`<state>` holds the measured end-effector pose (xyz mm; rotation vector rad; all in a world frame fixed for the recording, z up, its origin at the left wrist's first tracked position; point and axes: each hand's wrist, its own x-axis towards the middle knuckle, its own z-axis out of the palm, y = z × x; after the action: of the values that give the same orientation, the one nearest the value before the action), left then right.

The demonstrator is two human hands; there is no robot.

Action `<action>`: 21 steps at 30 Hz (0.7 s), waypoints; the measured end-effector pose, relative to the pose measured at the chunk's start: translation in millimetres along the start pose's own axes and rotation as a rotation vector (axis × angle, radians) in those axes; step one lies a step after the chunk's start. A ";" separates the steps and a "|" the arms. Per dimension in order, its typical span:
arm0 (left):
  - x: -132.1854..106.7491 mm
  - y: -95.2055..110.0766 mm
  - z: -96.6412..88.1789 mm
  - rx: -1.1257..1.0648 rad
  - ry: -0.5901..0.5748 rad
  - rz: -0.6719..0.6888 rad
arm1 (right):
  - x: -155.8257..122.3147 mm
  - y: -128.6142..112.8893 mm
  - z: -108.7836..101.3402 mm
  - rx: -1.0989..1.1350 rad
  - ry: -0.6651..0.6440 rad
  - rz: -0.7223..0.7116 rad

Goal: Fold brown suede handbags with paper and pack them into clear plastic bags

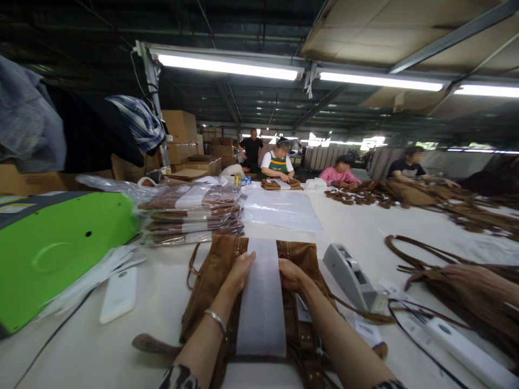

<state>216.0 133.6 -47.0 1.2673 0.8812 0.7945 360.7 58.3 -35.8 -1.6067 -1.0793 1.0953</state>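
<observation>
A brown suede bag (211,281) lies flat on the white table (357,227) right in front of me. A white strip of tissue paper (263,297) runs down its middle. My left hand (240,272) rests flat on the strip's left edge, fingers stretched out; a silver bangle is on that wrist. My right hand (290,274) pinches the strip's right edge with curled fingers.
A grey tape dispenser (352,276) stands right of the bag, a power strip (458,346) and more brown bags (470,286) beyond it. Bagged stock (190,213), a clear sheet (281,210) and a green machine (52,248) lie to the left. Several people work at the far end.
</observation>
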 end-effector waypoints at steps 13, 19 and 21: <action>-58.0 18.5 -160.0 0.859 0.383 0.010 | -19.2 10.8 -105.0 -0.242 0.534 -0.060; -72.7 -8.8 -143.0 0.867 0.318 -0.006 | -10.9 58.1 -112.4 -0.609 0.639 -0.020; -73.7 -11.8 -144.0 0.813 0.331 -0.004 | -10.6 63.0 -115.0 -0.624 0.646 0.011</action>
<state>54.5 131.7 -61.9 1.8596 1.5694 0.6665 479.2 12.0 -69.1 -2.2346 -0.9988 0.1739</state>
